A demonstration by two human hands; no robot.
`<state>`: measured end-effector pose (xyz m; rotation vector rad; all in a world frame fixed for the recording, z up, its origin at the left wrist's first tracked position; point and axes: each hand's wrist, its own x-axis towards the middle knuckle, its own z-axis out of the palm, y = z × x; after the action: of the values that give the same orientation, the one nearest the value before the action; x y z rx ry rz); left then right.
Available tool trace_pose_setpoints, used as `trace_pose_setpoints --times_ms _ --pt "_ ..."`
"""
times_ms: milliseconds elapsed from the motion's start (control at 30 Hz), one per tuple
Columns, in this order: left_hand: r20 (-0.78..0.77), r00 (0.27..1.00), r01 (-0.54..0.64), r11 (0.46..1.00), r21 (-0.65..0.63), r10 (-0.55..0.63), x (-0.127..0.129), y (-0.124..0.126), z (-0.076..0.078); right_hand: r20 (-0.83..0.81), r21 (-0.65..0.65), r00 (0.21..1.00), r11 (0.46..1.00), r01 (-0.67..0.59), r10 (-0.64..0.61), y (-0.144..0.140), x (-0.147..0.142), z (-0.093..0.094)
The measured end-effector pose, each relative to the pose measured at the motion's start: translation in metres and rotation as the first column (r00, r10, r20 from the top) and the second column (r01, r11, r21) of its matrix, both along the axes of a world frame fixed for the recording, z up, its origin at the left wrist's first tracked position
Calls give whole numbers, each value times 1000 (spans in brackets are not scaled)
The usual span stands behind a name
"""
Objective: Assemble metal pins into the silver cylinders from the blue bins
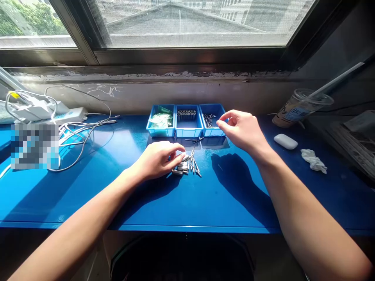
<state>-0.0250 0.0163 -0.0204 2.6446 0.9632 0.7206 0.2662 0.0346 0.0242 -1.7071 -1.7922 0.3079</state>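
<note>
A small heap of metal sleeves [182, 167] and thin screws [195, 166] lies on the blue table [88, 195], just in front of the row of three blue bins, and everything else sits around that heap. The left hand [159, 159] rests palm down on the table with its fingertips [179, 157] touching the sleeves at the near left edge of the heap; the fingers are curled over them, but whether they actually grip one I cannot tell. The right hand [243, 130] hangs in the air behind and to the right of the heap, thumb and forefinger pinched together over the front rim of the right bin [211, 119], which holds more screws. If something is between those fingers, it is too small to make out.

Behind the heap stands the middle bin [188, 121] with sleeves stood in rows, and left of it the left bin [160, 120] with greenish packets. Well to the right of the heap lie a white case [285, 141], a crumpled tissue [314, 160] and a plastic cup [301, 107] with a straw. Far to the left lie white cables [82, 130].
</note>
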Motion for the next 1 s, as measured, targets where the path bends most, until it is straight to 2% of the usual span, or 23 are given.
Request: trace_pose_setpoints --times_ms 67,133,200,267,367,700,867,933,1000 --pt "-7 1000 -3 1000 -8 3 0 0 1 76 -57 979 981 -184 188 -3 -6 -5" --pt "-18 1000 -4 1000 -11 4 0 0 1 205 -139 916 937 -322 345 -6 -16 -11" --pt "-22 1000 -7 1000 -15 7 0 0 1 366 -217 845 919 -329 389 -8 -26 -18" --pt "-25 1000 -14 1000 -18 13 0 0 1 479 -254 794 925 -283 374 -9 -33 -22" --pt "-32 999 -19 1000 -23 18 0 0 0 518 -261 777 931 -256 358 -8 -38 -22" --pt "-60 998 -28 998 -58 25 1 1 -1 463 -393 801 898 -198 379 -9 -35 -14" --pt "-52 998 -23 998 -51 21 1 0 0 408 -355 828 902 -246 386 -9 -27 -10" --pt "-51 998 -22 999 -46 20 1 0 1 274 -315 856 882 -351 438 -10 -22 -6" --pt "-49 999 -24 999 -39 22 1 0 1 -8 -289 861 823 -488 508 -13 -19 0"
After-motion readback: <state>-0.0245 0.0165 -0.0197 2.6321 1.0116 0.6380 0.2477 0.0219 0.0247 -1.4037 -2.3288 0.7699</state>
